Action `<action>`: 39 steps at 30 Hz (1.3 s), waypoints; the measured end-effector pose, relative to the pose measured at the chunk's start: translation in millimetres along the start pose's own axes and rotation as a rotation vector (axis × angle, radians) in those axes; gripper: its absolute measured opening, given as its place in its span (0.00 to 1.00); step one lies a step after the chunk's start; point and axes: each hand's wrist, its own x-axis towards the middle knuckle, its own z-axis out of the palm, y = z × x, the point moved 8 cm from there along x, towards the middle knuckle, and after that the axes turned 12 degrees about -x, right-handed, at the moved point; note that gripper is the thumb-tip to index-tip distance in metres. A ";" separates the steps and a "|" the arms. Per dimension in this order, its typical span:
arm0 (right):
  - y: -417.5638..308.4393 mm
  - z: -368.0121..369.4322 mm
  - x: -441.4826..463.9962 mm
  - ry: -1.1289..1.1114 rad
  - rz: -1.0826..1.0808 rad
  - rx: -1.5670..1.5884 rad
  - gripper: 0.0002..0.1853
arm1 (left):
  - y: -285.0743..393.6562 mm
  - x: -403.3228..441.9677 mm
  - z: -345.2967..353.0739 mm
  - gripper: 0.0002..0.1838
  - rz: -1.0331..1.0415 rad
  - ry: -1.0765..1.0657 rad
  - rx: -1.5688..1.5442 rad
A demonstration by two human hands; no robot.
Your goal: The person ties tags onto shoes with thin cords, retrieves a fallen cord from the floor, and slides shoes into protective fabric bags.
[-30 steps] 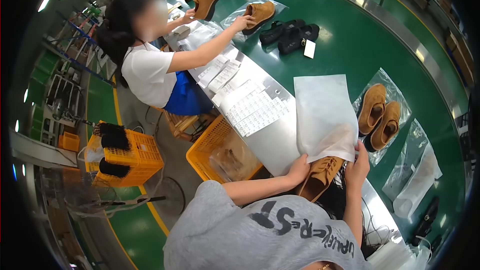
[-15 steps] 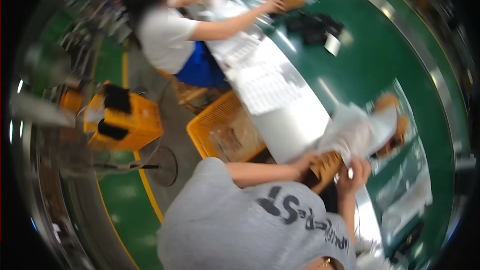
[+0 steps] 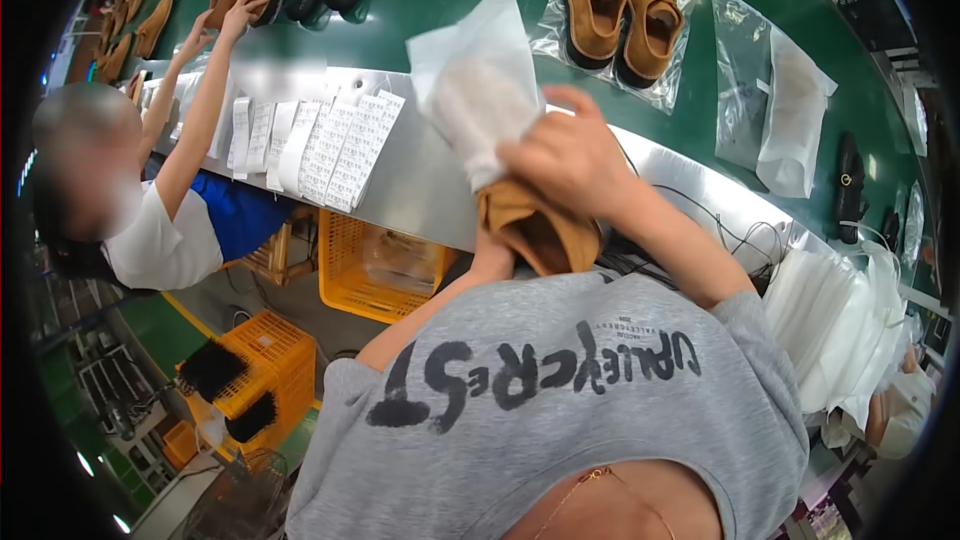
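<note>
A brown suede shoe is held close in front of my chest, its toe inside a white translucent wrapping sheet. My left hand supports the shoe from its left side, with most of its fingers hidden beneath. My right hand, slightly blurred, is closed around the wrapping near the front of the shoe. The heel opening of the shoe faces me, uncovered. Beyond my hands, a pair of brown shoes lies on clear plastic on the green surface.
A co-worker at the left touches brown shoes. Printed label sheets lie on the metal ledge. Yellow crates stand below. At right are a wrapped item, black shoes and stacked white bags.
The view has turned, so the co-worker appears farther left. My right hand has moved from the shoe's right side onto the wrapping, which is now gathered more closely around the toe.
</note>
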 end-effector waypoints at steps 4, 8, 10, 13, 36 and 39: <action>7.2 -12.2 -49.7 0.199 0.097 0.173 0.14 | 20.4 -9.7 10.2 0.17 -0.137 0.145 -0.323; 51.0 13.9 -80.9 0.129 0.446 0.100 0.17 | 35.8 2.7 18.7 0.18 0.112 0.113 0.312; 52.8 34.7 -91.7 0.079 0.615 0.109 0.15 | 18.0 10.9 3.9 0.18 -0.120 0.198 0.284; 53.7 42.1 -80.8 0.105 0.704 0.114 0.14 | 12.6 35.2 -10.8 0.17 -0.008 0.168 0.280; 50.1 64.0 -68.7 0.076 0.659 0.209 0.11 | 145.8 -6.9 41.7 0.13 1.145 -0.168 1.013; 47.3 68.7 -71.1 0.072 0.627 0.196 0.10 | 149.3 -4.1 44.0 0.11 1.163 -0.144 1.054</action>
